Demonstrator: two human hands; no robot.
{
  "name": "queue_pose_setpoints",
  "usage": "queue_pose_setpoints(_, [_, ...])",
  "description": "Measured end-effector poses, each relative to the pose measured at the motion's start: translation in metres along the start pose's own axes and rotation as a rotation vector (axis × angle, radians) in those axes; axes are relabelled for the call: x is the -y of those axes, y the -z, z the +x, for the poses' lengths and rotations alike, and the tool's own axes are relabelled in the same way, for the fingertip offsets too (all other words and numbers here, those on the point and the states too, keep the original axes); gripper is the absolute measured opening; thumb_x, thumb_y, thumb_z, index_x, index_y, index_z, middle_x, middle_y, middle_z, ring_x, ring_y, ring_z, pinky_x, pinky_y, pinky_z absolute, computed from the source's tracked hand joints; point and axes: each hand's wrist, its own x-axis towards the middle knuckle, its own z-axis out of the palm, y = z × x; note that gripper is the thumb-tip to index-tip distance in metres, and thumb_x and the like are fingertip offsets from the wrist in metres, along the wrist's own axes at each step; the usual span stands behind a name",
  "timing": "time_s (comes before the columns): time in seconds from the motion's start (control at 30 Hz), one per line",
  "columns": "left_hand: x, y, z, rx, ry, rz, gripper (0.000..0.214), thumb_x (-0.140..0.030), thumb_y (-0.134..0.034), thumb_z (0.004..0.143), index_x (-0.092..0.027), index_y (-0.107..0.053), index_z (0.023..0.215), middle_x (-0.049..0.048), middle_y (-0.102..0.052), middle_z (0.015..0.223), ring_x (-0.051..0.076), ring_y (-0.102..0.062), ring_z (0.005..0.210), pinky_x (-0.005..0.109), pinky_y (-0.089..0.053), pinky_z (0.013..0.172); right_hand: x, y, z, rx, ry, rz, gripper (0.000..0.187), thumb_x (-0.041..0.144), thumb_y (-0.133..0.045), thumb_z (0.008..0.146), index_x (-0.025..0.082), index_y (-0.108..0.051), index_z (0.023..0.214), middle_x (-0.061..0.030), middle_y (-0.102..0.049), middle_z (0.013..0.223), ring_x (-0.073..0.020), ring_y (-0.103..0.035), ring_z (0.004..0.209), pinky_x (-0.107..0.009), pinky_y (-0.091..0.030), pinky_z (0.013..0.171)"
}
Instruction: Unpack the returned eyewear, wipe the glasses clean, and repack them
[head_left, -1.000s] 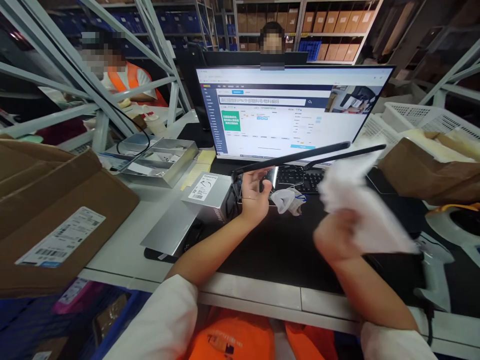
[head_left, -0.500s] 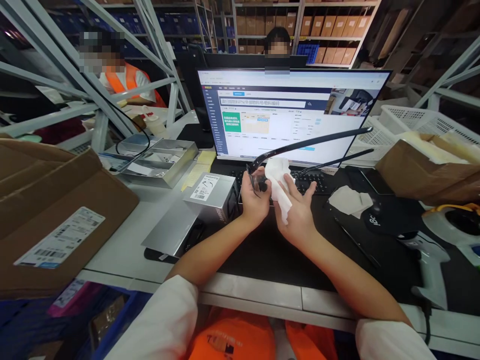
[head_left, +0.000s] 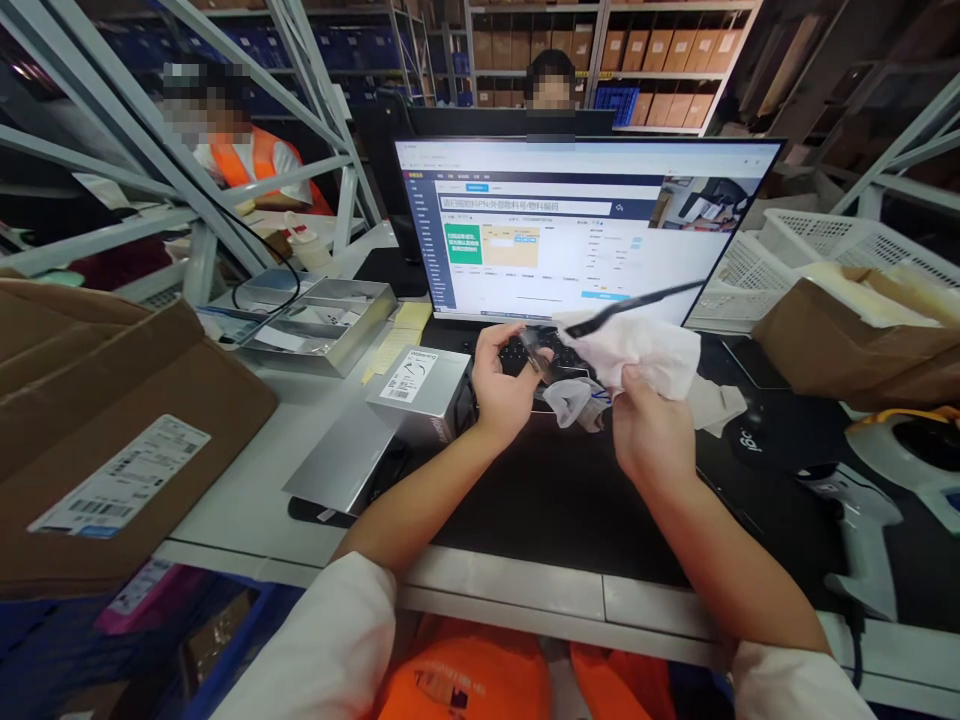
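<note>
left hand point(head_left: 504, 385) is curling round the front of the black thin-framed plastic glasses point(head_left: 537, 352), thumb and fingers pinching the frame by the lens, just in front of the lower edge of the wide flat computer monitor point(head_left: 585, 230). right hand point(head_left: 651, 430) is closing on a white soft wiping cloth point(head_left: 637, 348), bunching it round one long temple arm that is sticking out across the monitor's bottom right corner. second arm is hiding, cannot tell where. glasses are looking light, thin and springy, probably fragile at the hinges and easy to smudge on the lens; gripping the frame front or hinge is seeming safer than the arm tip. cloth is limp, giving no support. small crumpled clear plastic bag point(head_left: 574, 400) is lying in front of the monitor, under the hands. silver rectangular box with a white label point(head_left: 420, 390) is sitting in front of the monitor's left corner, just beside the left hand. white handheld barcode scanner point(head_left: 862, 520) is lying well off to the monitor's front right.
</note>
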Motion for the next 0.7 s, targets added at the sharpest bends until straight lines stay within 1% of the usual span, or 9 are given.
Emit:
queue_pose_setpoints(0.1, [-0.006,0.000,-0.002,0.007,-0.151,0.117,0.030,-0.025,-0.079,0.079,-0.021,-0.066,0.107,0.0045,-0.064,0.105,0.019,-0.065,0.103,0.035,-0.051,0.095,0.007,-0.009,-0.002,0.164,-0.121,0.206,0.047,0.035,-0.044,0.101,0.022,-0.057,0.145,-0.0116,-0.074,0.126,-0.0290,-0.070,0.121,-0.053,-0.055,0.107])
queue_pose_setpoints(0.2, [-0.008,-0.001,-0.005,0.014,-0.168,0.128,0.029,-0.017,-0.075,0.076,-0.021,-0.063,0.103,0.0011,-0.063,0.096,0.016,-0.064,0.091,0.031,-0.052,0.085,0.001,-0.013,-0.005,0.357,-0.100,0.170,0.054,0.037,-0.033,0.101,0.018,-0.058,0.144,-0.0135,-0.074,0.124,-0.0289,-0.068,0.124,-0.053,-0.057,0.104])
queue_pose_setpoints(0.27, [-0.007,-0.001,-0.006,0.022,-0.140,0.126,0.030,-0.015,-0.074,0.074,-0.021,-0.062,0.101,-0.0002,-0.063,0.092,0.015,-0.063,0.086,0.030,-0.052,0.082,-0.009,-0.014,-0.008,0.428,-0.052,0.105,0.056,0.042,-0.034,0.100,0.018,-0.056,0.146,-0.0137,-0.073,0.125,-0.0278,-0.065,0.128,-0.051,-0.056,0.106])
queue_pose_setpoints(0.33, [-0.007,0.000,-0.006,0.025,-0.106,0.130,0.032,-0.014,-0.073,0.072,-0.021,-0.062,0.101,-0.0003,-0.065,0.091,0.015,-0.064,0.086,0.030,-0.052,0.082,-0.019,-0.014,-0.012,0.433,-0.029,0.057,0.056,0.045,-0.043,0.099,0.019,-0.053,0.148,-0.0135,-0.072,0.129,-0.0268,-0.062,0.133,-0.050,-0.054,0.110])
queue_pose_setpoints(0.4, [-0.007,0.001,-0.005,0.033,-0.091,0.156,0.033,-0.014,-0.072,0.071,-0.021,-0.063,0.102,0.0000,-0.067,0.090,0.017,-0.065,0.085,0.032,-0.052,0.084,-0.025,-0.014,-0.015,0.391,-0.035,0.039,0.057,0.045,-0.052,0.097,0.021,-0.051,0.150,-0.0129,-0.070,0.133,-0.0258,-0.059,0.136,-0.050,-0.051,0.114])
queue_pose_setpoints(0.47, [-0.008,0.002,-0.003,0.049,-0.116,0.211,0.033,-0.014,-0.073,0.069,-0.022,-0.065,0.100,-0.0003,-0.069,0.089,0.018,-0.066,0.084,0.039,-0.051,0.094,-0.022,-0.015,-0.015,0.341,-0.057,0.064,0.058,0.041,-0.056,0.096,0.022,-0.050,0.151,-0.0123,-0.068,0.136,-0.0256,-0.058,0.138,-0.050,-0.050,0.115])
queue_pose_setpoints(0.57, [-0.010,0.003,0.000,0.062,-0.175,0.317,0.032,-0.015,-0.075,0.066,-0.023,-0.066,0.096,-0.0021,-0.072,0.087,0.020,-0.068,0.081,0.052,-0.042,0.111,-0.006,-0.017,-0.012,0.331,-0.102,0.149,0.057,0.034,-0.053,0.095,0.022,-0.051,0.150,-0.0127,-0.067,0.139,-0.0275,-0.060,0.136,-0.052,-0.054,0.110])
queue_pose_setpoints(0.63, [-0.011,0.003,0.002,0.065,-0.199,0.371,0.031,-0.016,-0.076,0.066,-0.024,-0.066,0.094,-0.0028,-0.073,0.086,0.020,-0.069,0.079,0.055,-0.037,0.115,0.005,-0.018,-0.008,0.382,-0.138,0.177,0.054,0.031,-0.046,0.096,0.021,-0.053,0.149,-0.0133,-0.068,0.138,-0.0286,-0.062,0.133,-0.053,-0.055,0.107])
queue_pose_setpoints(0.7, [-0.011,0.003,0.002,0.078,-0.226,0.398,0.030,-0.016,-0.075,0.067,-0.024,-0.066,0.095,-0.0033,-0.074,0.087,0.020,-0.070,0.079,0.055,-0.037,0.115,0.012,-0.017,-0.004,0.422,-0.174,0.187,0.053,0.029,-0.039,0.098,0.020,-0.055,0.148,-0.0129,-0.069,0.136,-0.0286,-0.063,0.131,-0.055,-0.054,0.109])
